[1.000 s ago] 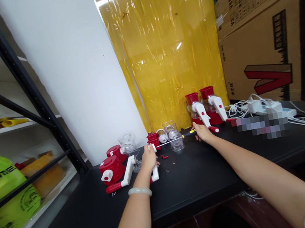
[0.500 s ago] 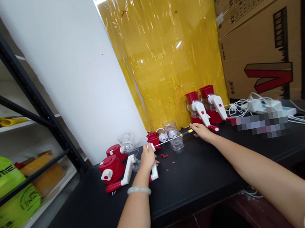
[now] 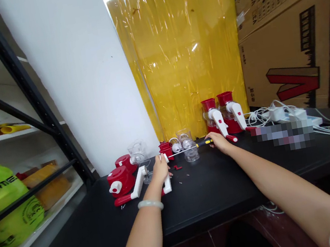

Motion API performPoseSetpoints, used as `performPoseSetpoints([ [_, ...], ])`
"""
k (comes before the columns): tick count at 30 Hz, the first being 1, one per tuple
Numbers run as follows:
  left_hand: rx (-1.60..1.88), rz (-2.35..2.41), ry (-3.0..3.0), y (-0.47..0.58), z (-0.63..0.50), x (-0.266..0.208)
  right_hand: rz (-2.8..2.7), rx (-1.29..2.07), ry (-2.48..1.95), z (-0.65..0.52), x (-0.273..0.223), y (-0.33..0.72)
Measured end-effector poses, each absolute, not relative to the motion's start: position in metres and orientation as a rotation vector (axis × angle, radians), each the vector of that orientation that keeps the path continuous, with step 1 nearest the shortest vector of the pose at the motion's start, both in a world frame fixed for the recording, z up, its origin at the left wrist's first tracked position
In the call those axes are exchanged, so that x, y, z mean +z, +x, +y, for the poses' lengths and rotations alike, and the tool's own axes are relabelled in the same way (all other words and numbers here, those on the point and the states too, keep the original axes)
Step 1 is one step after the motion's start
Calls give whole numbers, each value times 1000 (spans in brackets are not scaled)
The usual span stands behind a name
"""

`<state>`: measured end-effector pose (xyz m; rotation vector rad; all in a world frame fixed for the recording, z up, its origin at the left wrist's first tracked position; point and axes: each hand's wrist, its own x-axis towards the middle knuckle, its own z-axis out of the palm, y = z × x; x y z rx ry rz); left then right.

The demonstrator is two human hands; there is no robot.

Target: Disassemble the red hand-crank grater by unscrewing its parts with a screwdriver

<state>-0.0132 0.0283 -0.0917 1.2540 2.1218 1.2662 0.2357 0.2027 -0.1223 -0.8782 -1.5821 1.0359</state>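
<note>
My right hand [image 3: 219, 143] is closed around the black-and-yellow handle of a screwdriver [image 3: 204, 143]. Its long shaft points left, and the tip meets the white end of a crank handle [image 3: 167, 185] gripped in my left hand [image 3: 160, 169]. My fingers hide much of that crank, whose white arm and red grip show below. Behind the shaft lie clear plastic housings [image 3: 191, 153] and a red plastic part [image 3: 166, 150]. A small red piece [image 3: 177, 167] rests on the table just right of my left hand.
Left on the black table [image 3: 209, 192] are red bases [image 3: 120, 181] and another white-and-red crank [image 3: 139, 183]. Two assembled red-and-white hand-crank graters [image 3: 229, 114] stand at the back right. White cables and a power strip [image 3: 311, 120] lie beside a large cardboard box [image 3: 283, 51].
The view has shifted very slightly. Both hands keep their places, with the screwdriver still against the crank's white end.
</note>
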Motion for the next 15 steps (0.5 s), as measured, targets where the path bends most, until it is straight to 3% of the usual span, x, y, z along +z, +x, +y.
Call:
performPoseSetpoints([
  [6,1282,2112,1257,-14,30,-94,-1633,1010,-1007,196,-122,239],
  [15,1261,2119,1283,-18,32,-97,-1514,1149,-843,207,-129,235],
])
